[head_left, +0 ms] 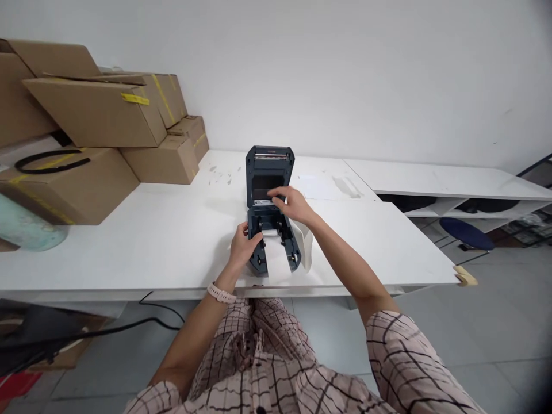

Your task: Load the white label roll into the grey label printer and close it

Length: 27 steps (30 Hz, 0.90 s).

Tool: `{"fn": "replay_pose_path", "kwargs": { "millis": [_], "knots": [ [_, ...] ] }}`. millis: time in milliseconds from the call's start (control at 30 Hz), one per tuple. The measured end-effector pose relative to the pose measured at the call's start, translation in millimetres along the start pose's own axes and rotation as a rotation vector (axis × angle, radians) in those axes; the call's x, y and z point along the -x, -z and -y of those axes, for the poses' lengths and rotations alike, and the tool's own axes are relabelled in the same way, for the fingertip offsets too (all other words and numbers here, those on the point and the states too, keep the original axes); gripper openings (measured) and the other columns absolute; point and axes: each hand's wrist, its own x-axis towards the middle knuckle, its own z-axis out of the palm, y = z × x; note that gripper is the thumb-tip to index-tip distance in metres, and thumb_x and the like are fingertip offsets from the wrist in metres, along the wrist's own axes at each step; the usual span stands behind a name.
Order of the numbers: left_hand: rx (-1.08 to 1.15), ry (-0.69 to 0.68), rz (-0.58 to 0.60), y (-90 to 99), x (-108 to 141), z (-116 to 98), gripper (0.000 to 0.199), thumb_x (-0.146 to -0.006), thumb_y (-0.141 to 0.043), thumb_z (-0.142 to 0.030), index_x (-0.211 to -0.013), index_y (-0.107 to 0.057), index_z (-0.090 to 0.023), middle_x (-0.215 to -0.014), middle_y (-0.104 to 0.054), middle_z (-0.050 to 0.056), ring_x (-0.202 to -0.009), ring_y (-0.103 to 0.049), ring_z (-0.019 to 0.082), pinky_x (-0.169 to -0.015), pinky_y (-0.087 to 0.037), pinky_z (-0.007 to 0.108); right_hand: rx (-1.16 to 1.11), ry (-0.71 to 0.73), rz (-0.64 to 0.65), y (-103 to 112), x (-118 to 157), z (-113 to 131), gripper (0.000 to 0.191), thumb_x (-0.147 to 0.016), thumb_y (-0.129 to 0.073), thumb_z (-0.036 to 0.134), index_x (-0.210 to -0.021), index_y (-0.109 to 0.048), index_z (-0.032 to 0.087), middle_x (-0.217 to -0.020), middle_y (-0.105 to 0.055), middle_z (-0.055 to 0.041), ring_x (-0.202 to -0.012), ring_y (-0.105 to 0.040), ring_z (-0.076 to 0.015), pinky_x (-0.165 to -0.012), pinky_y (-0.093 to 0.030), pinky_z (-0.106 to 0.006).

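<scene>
A dark label printer stands on the white table with its lid raised. A small white label roll sits inside its bay, and a strip of white label paper runs from it over the front edge. My left hand grips the printer's left wall, thumb over the rim by the roll and fingers outside. In front of the raised lid is my right hand, fingers apart and holding nothing visible; whether the fingertips touch the lid I cannot tell. More white paper hangs along the printer's right side.
Cardboard boxes are stacked at the left, with a black strap on one and a pale green rounded object in front. The white table meets a wall behind. A blue stool and shelves are at the right.
</scene>
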Motion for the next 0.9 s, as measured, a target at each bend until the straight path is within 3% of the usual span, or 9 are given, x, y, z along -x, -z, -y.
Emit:
{"fn": "replay_pose_path", "kwargs": {
  "millis": [133,267,367,500,600,700,767,833,900],
  "knots": [
    [-0.131,0.014,-0.035,-1.4,-12,-9,0.062,-0.077,-0.082,-0.033,-0.134,-0.061,-0.021,-0.141,-0.07,0.016,-0.126,-0.068,0.032,-0.098,-0.053,0.039,0.071,0.049,0.284,-17,5,-5,0.028,-0.089,-0.063,0.019,-0.106,-0.085,0.024,-0.112,-0.085,-0.0075,-0.11,-0.076,-0.0324,-0.123,-0.038,-0.054],
    [-0.321,-0.049,-0.013,2.8,-18,-15,0.06,-0.075,-0.079,-0.024,-0.134,-0.065,-0.024,-0.131,-0.077,0.012,-0.116,-0.073,0.034,-0.096,-0.054,0.041,0.124,0.051,0.462,-36,3,-12,0.026,-0.082,-0.07,0.017,-0.102,-0.085,0.024,-0.104,-0.086,-0.0101,-0.109,-0.077,-0.0339,-0.124,-0.034,-0.057],
    [-0.457,-0.122,0.039,6.5,-19,-17,0.064,-0.077,-0.069,-0.015,-0.14,-0.065,-0.026,-0.118,-0.082,0.01,-0.112,-0.075,0.035,-0.097,-0.055,0.042,0.117,0.059,0.558,-48,-2,-12,0.026,-0.075,-0.075,0.018,-0.096,-0.085,0.028,-0.088,-0.085,-0.0054,-0.103,-0.079,-0.0325,-0.126,-0.031,-0.059],
    [-0.521,-0.112,0.019,7.0,-16,-15,0.08,-0.078,-0.064,-0.011,-0.157,-0.054,-0.022,-0.124,-0.081,0.012,-0.117,-0.075,0.037,-0.101,-0.054,0.046,0.076,0.082,0.619,-52,-8,-4,0.036,-0.063,-0.078,0.01,-0.093,-0.085,0.029,-0.079,-0.081,-0.0023,-0.097,-0.078,-0.0332,-0.128,-0.026,-0.063],
    [-0.443,-0.116,0.0,6.1,-14,-12,0.083,-0.079,-0.064,-0.012,-0.16,-0.05,-0.023,-0.132,-0.079,0.012,-0.121,-0.074,0.037,-0.103,-0.054,0.046,0.018,0.102,0.677,-30,-6,3,0.038,-0.065,-0.081,0.017,-0.101,-0.085,0.028,-0.084,-0.082,-0.0024,-0.093,-0.077,-0.0302,-0.119,-0.042,-0.056],
    [-0.355,-0.112,0.005,6.5,-12,-9,0.083,-0.079,-0.065,-0.011,-0.159,-0.051,-0.026,-0.141,-0.075,0.009,-0.127,-0.072,0.035,-0.108,-0.053,0.045,-0.25,0.095,0.654,17,19,0,0.046,-0.077,-0.081,0.037,-0.122,-0.08,0.03,-0.111,-0.083,-0.0037,-0.104,-0.074,-0.0287,-0.105,-0.054,-0.048],
    [-0.325,-0.106,0.013,6.9,-11,-8,0.082,-0.079,-0.063,-0.011,-0.159,-0.051,-0.027,-0.145,-0.073,0.009,-0.131,-0.07,0.034,-0.111,-0.051,0.046,-0.498,0.037,0.477,52,53,-10,0.049,-0.079,-0.083,0.045,-0.126,-0.078,0.031,-0.126,-0.078,-0.0046,-0.118,-0.069,-0.031,-0.111,-0.051,-0.051],
    [-0.313,-0.102,0.02,7.2,-11,-8,0.082,-0.08,-0.063,-0.011,-0.159,-0.051,-0.026,-0.146,-0.072,0.01,-0.133,-0.069,0.035,-0.112,-0.05,0.047,-0.621,-0.067,0.287,78,94,-25,0.044,-0.076,-0.087,0.046,-0.116,-0.079,0.03,-0.119,-0.078,-0.0065,-0.118,-0.067,-0.033,-0.114,-0.048,-0.055],
    [-0.318,-0.109,0.02,7.0,-12,-7,0.081,-0.08,-0.062,-0.012,-0.159,-0.051,-0.026,-0.144,-0.073,0.011,-0.131,-0.07,0.035,-0.111,-0.052,0.048,-0.651,-0.181,0.138,89,129,-43,0.039,-0.074,-0.09,0.047,-0.108,-0.079,0.03,-0.113,-0.076,-0.0083,-0.116,-0.067,-0.034,-0.112,-0.048,-0.057]
  ]
}}
